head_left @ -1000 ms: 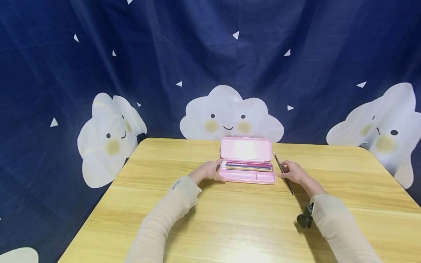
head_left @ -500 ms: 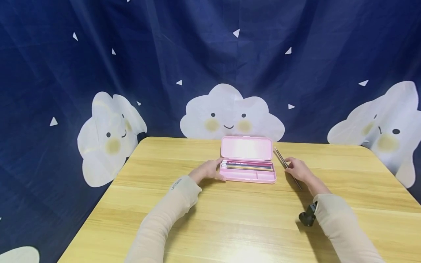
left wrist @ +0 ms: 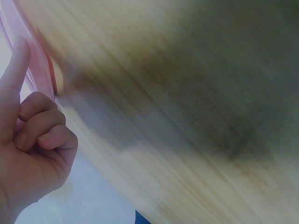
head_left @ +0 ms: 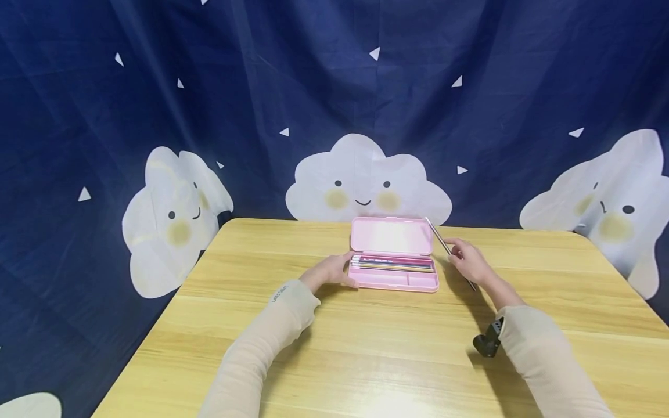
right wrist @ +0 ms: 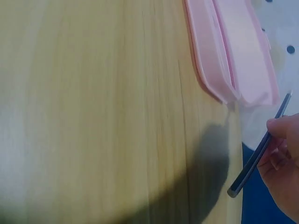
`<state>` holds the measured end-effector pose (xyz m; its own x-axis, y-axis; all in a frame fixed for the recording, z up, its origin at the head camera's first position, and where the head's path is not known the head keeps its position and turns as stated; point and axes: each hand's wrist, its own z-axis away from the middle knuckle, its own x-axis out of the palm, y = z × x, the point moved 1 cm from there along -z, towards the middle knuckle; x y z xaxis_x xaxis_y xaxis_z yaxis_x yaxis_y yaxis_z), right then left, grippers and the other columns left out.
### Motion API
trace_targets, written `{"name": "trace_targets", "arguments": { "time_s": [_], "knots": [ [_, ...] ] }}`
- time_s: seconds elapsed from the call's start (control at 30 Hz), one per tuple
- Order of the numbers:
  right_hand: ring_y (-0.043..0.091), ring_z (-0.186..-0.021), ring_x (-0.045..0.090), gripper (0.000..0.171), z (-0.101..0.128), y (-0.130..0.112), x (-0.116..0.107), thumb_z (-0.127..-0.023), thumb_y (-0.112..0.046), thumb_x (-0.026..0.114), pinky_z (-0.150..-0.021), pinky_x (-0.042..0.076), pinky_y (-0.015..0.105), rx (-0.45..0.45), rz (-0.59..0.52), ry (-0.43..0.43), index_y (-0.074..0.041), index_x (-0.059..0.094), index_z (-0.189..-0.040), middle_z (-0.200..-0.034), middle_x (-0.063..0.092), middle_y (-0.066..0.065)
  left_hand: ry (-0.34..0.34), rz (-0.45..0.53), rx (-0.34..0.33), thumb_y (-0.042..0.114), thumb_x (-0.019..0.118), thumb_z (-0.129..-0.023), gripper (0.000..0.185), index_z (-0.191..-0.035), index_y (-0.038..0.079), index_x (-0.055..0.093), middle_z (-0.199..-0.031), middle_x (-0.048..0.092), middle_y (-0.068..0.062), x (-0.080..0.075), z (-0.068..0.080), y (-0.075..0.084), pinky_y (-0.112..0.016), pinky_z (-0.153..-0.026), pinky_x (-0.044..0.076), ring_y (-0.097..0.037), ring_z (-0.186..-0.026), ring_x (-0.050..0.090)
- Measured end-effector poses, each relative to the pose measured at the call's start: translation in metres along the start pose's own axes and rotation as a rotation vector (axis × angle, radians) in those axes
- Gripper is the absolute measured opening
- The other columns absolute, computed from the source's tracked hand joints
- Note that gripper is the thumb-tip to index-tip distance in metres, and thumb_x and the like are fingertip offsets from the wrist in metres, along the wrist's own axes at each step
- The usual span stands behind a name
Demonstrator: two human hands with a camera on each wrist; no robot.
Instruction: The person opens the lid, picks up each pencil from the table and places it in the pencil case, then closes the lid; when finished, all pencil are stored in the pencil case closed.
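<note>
An open pink pencil case [head_left: 393,281] lies on the wooden table [head_left: 366,360], lid up, with several pencils [head_left: 393,264] inside. My left hand [head_left: 332,270] rests against the case's left end; in the left wrist view its index finger touches the pink rim [left wrist: 39,74] while the other fingers [left wrist: 44,126] are curled. My right hand [head_left: 467,261] pinches a dark pencil [head_left: 444,245] just right of the case, lifted off the table and slanting up toward the lid's right corner. The right wrist view shows the pencil [right wrist: 256,158] held in the fingertips [right wrist: 282,128] beside the case [right wrist: 224,56].
A small black object [head_left: 486,343] sits on the table by my right forearm. A dark blue cloth backdrop with white smiling clouds [head_left: 366,180] hangs behind the table's far edge. Bare tabletop spreads to the front and both sides.
My right hand has lifted the dark pencil off the table and carried it up and left toward the case's lid. The left hand has stayed at the case's left end.
</note>
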<state>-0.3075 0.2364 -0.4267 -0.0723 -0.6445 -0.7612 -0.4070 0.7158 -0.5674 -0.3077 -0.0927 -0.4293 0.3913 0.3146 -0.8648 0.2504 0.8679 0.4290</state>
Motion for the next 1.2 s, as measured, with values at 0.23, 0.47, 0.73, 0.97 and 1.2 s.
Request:
{"name": "trace_targets", "arguments": {
  "time_s": [0.23,0.47,0.73,0.97,1.2],
  "knots": [
    [0.019,-0.07,0.046,0.031,-0.007,-0.013,0.015,-0.078,0.013,0.055,-0.062,0.039,0.03,-0.075,-0.024,-0.057,0.009,0.059,-0.109,-0.078,0.052,0.013,-0.003,-0.017,-0.004,0.04,0.076,-0.071,0.097,-0.145,0.009,0.022,-0.14,0.039,-0.017,0.001,-0.001,-0.001,-0.037,-0.108,0.029,-0.028,-0.129,0.037],
    [0.019,-0.072,0.049,0.024,-0.012,-0.025,0.03,-0.078,0.012,0.057,-0.065,0.042,0.031,-0.166,-0.033,-0.126,0.007,0.066,-0.099,-0.082,0.059,0.015,0.0,-0.001,-0.001,0.043,0.076,-0.069,0.098,-0.145,0.009,0.024,-0.14,0.039,-0.018,0.002,-0.001,-0.003,-0.036,-0.108,0.029,-0.028,-0.129,0.037],
    [0.022,-0.073,0.055,0.02,-0.015,-0.042,0.05,-0.077,0.012,0.059,-0.068,0.049,0.036,-0.275,-0.006,-0.21,0.005,0.069,-0.092,-0.078,0.061,0.011,0.0,0.006,0.001,0.039,0.076,-0.071,0.097,-0.145,0.01,0.022,-0.141,0.038,-0.018,0.0,-0.001,-0.002,-0.038,-0.108,0.028,-0.029,-0.129,0.036],
    [0.02,-0.075,0.054,0.02,-0.021,-0.057,0.063,-0.082,0.007,0.058,-0.071,0.048,0.035,-0.277,0.007,-0.276,0.001,0.069,-0.097,-0.08,0.06,0.01,0.003,-0.013,0.002,0.039,0.076,-0.071,0.096,-0.146,0.01,0.021,-0.141,0.037,-0.018,0.0,-0.001,-0.002,-0.038,-0.108,0.027,-0.029,-0.129,0.036],
    [0.025,-0.083,0.058,0.021,-0.023,-0.062,0.072,-0.082,0.008,0.057,-0.078,0.049,0.041,-0.284,0.047,-0.292,0.0,0.07,-0.096,-0.086,0.061,0.01,-0.005,0.008,-0.02,0.038,0.076,-0.072,0.096,-0.146,0.013,0.021,-0.14,0.039,-0.017,0.001,-0.002,-0.003,-0.037,-0.108,0.028,-0.028,-0.129,0.037]
  ]
}}
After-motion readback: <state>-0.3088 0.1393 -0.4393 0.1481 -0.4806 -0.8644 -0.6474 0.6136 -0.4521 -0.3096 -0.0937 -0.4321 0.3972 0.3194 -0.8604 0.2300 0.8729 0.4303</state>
